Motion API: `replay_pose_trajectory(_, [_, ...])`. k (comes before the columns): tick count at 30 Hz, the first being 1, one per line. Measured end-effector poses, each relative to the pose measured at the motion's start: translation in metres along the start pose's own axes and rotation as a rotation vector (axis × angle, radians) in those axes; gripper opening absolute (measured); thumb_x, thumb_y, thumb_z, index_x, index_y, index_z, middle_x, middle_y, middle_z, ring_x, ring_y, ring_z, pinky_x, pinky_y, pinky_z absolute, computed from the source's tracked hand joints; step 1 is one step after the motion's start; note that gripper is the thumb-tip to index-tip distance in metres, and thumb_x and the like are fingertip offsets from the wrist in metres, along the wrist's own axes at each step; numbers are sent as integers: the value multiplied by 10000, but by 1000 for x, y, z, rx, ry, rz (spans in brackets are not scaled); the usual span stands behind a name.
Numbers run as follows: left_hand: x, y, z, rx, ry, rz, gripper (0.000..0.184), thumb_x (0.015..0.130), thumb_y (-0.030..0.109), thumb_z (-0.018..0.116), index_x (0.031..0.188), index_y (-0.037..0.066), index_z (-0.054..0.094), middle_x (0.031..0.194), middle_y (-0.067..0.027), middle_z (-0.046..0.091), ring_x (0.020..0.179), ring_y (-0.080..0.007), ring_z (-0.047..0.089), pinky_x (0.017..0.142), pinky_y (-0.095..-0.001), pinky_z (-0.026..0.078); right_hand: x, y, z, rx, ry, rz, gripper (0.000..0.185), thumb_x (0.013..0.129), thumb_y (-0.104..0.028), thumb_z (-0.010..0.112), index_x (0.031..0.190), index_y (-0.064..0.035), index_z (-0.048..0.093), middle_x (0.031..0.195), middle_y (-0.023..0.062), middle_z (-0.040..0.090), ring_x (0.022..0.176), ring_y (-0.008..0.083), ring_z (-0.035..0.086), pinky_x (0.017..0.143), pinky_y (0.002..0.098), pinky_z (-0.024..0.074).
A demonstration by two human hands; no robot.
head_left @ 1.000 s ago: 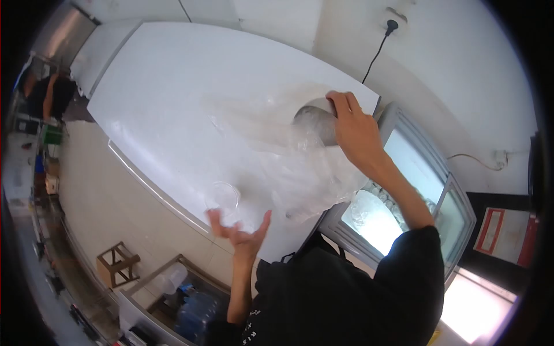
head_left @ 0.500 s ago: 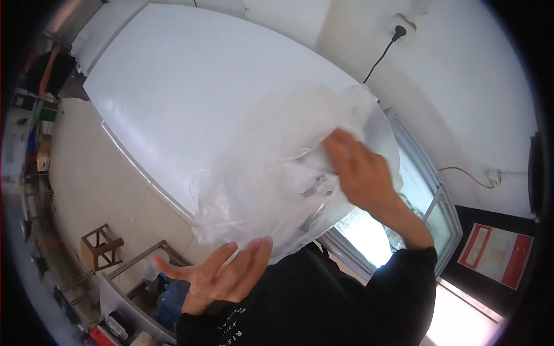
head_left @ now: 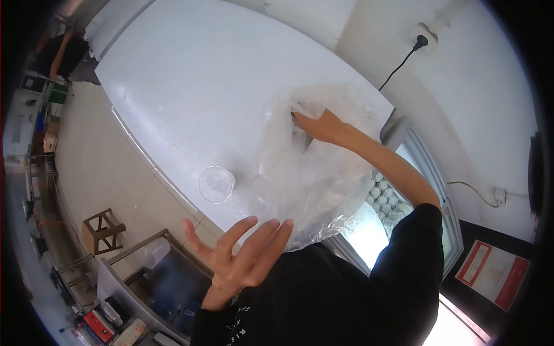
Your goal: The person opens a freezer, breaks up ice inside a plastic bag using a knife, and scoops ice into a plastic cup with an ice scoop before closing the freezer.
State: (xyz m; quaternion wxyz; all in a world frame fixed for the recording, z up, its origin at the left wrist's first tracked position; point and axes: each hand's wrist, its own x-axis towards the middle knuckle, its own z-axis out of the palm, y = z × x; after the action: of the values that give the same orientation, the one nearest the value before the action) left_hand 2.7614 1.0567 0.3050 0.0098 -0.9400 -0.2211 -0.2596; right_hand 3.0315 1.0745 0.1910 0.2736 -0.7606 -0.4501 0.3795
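A large clear plastic bag [head_left: 323,190] lies crumpled on the white counter [head_left: 190,69], close to my body. My right hand [head_left: 323,127] reaches over the bag, its fingers closed on the film near the far side. The fingertips are partly hidden by the folds. My left hand [head_left: 245,256] is held up at the near edge of the bag with its fingers spread, holding nothing. A clear plastic cup [head_left: 216,184] stands on the counter to the left of the bag.
A glass-topped case with several round lids [head_left: 384,196] is at the right. A black plug [head_left: 422,41] sits in the wall socket. On the floor at left is a brown stool [head_left: 104,230]. Another person [head_left: 60,55] is at the far left.
My right hand has moved up and left, pulling the bag's film with it. The bag has shifted right, uncovering the cup. My left hand has spread its fingers and moved slightly right.
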Motion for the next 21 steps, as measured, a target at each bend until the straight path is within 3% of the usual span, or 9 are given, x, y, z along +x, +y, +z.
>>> replay_pose_trajectory(2, [-1,-1,2,-8,-25,15,281,586,194,763,814,336,680,835,148,527,930,-94,490,1058,-620,110,4,-4,-1,5,-82,-84,320,893,-199,369,1164,-126,523,1045,112,600,924,273,579,776,336,477])
replay_pose_trajectory(5, [-12,-10,-6,15,-42,80,229,668,258,725,855,374,663,858,167,502,960,-67,473,1044,-650,72,21,41,49,-491,44,-450,295,889,-154,362,1138,-87,504,1082,107,580,946,266,572,778,348,477])
replay_pose_trajectory(6, [-17,-10,-10,18,-18,91,238,660,265,729,856,383,659,863,168,492,966,-65,467,1046,-647,63,14,26,44,-391,-113,-261,297,884,-144,375,1153,-74,477,1091,127,566,982,288,553,794,374,473])
replay_pose_trajectory(9, [-27,-8,-11,15,7,92,279,635,290,746,869,407,648,879,169,460,982,-61,452,1051,-640,47,18,36,42,-364,-139,-412,303,908,-198,387,1161,-64,487,1049,114,580,906,273,587,667,374,511])
replay_pose_trajectory(12, [-22,-9,-11,20,-56,97,285,624,266,763,860,383,653,887,158,465,963,-67,462,1052,-631,84,8,13,20,113,-245,125,353,918,-285,407,1179,-63,493,1040,98,580,808,236,607,497,345,505])
replay_pose_trajectory(14, [-15,-12,-12,61,-156,97,285,612,242,775,845,359,660,898,145,471,956,-73,468,1052,-620,117,7,22,23,167,-80,-88,400,911,-346,417,1182,-63,497,1045,91,571,757,210,604,430,315,481])
replay_pose_trajectory(16, [-17,-12,1,-55,-67,23,298,599,234,787,848,338,663,930,106,482,956,-107,476,1046,-609,146,10,39,21,268,-66,-107,427,900,-367,426,1194,-65,493,1067,96,559,735,203,603,415,306,479])
replay_pose_trajectory(17, [-20,-13,11,-113,-22,-12,304,592,230,792,850,327,664,945,87,488,956,-123,480,1044,-603,160,16,49,15,342,-127,-15,430,892,-356,429,1204,-66,486,1085,104,551,739,210,603,434,311,489])
replay_pose_trajectory(21, [-32,-39,45,-311,151,-104,691,536,256,826,1155,250,517,1172,-60,440,1087,-270,439,1026,-597,184,-12,35,-14,344,-146,201,402,862,-245,416,1217,-66,477,1138,118,525,753,219,602,491,325,512])
